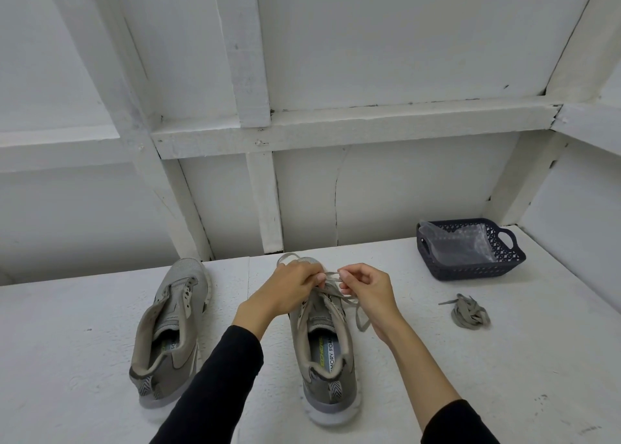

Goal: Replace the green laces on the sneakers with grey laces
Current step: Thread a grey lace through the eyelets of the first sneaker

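Observation:
Two grey sneakers stand on the white table with their heels toward me. The left sneaker (171, 329) has no lace in its eyelets. The right sneaker (324, 353) carries a grey lace (359, 312), partly threaded, with one end hanging off its right side and a loop past the toe. My left hand (289, 289) pinches the lace over the front eyelets. My right hand (364, 290) pinches a strand of the same lace close beside it. A bundled grey lace (470, 314) lies on the table to the right.
A dark blue plastic basket (470, 270) holding a clear plastic bag stands at the back right near the wall. White panelled walls close in the table's far edge and right side.

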